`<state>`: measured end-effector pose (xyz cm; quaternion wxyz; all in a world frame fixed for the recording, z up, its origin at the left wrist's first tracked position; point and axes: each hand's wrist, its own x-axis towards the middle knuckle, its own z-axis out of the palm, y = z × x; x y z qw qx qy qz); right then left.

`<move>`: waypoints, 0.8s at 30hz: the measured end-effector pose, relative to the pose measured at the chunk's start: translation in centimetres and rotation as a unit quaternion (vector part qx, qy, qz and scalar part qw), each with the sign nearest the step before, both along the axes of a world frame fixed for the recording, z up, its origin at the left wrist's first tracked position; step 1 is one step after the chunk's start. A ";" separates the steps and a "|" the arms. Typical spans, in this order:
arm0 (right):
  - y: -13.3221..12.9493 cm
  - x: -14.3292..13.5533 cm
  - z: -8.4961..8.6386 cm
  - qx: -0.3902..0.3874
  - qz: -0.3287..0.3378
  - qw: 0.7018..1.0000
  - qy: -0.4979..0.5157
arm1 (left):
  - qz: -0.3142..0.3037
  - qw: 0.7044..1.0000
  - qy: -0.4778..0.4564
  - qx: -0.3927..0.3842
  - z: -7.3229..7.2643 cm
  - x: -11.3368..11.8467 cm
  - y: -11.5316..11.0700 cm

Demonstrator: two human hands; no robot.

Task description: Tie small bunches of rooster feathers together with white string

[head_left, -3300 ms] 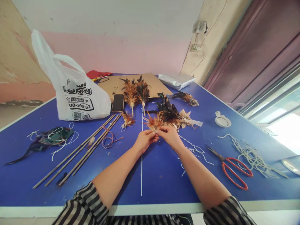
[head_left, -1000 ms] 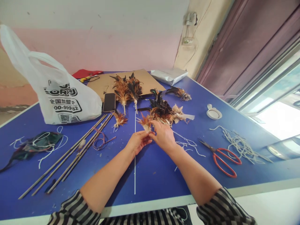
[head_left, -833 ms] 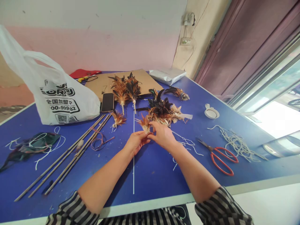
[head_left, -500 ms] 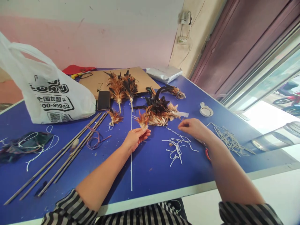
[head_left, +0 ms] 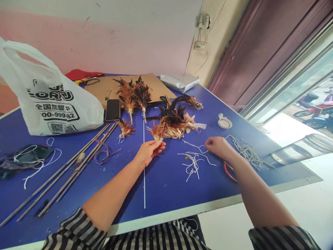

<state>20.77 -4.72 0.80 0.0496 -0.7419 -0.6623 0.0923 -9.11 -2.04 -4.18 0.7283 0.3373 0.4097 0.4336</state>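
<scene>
- Head view, far left: a dark green bundle [head_left: 41, 153] lies with white string [head_left: 39, 161] looped over it, next to a printed plastic bag [head_left: 62, 111] standing upright.
- Thin wooden sticks [head_left: 57, 176] slant over the blue table [head_left: 171, 194], a purple cord [head_left: 103, 160] at their upper part; none has a feather bunch fixed at its upper end.
- Just right of the smartphone [head_left: 112, 110], a small brown tuft [head_left: 126, 128] has white thread at its base, so its binding looks done.
- Beyond it, two fuller feather bunches, one brown [head_left: 127, 97] and one darker [head_left: 143, 95], stand out as gathered (the darker one shows a white tie at its base).
- Near the middle, the left hand [head_left: 147, 153] pinches a rust-brown feather tuft [head_left: 157, 132] by its pale base, raised in front of the pile. It is gathered, but no finished tie can be made out.
- Behind and right of it, the loose feather pile [head_left: 174, 121] remains unsorted, by my reading the larger share left.
- Cut white threads [head_left: 191, 164] lie unused, well short of the tuft.
- The right hand [head_left: 218, 146] has its fingertips drawn together at a thread end; whether its grip has caught it, I cannot tell.
- Far right: a white tape roll [head_left: 224, 122] and tangled pale cord [head_left: 248, 151].
</scene>
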 end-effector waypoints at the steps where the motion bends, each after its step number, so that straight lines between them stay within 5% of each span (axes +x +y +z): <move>1: -0.2 -0.1 0.7 0.019 -0.011 0.999 0.047 | 0.000 1.000 -0.001 -0.002 0.0 0.0 0.0; 5: -0.9 -1.0 3.1 0.028 -0.034 0.974 0.223 | 0.002 1.000 -0.006 -0.003 0.0 0.1 0.1; 10: -1.0 -2.0 3.6 -0.002 -0.003 0.924 0.382 | 0.003 1.000 -0.008 -0.006 0.1 0.0 0.1; 16: -0.9 -2.6 2.9 -0.036 0.041 0.908 0.415 | -0.045 0.998 -0.019 0.030 2.2 1.0 -0.7; 20: -0.8 -4.2 2.8 -0.045 0.078 0.916 0.392 | -0.121 0.991 -0.007 0.053 3.9 3.7 -1.5; 24: -0.6 -5.7 2.3 0.006 0.098 0.918 0.385 | -0.176 0.980 0.017 0.087 4.0 6.4 -1.4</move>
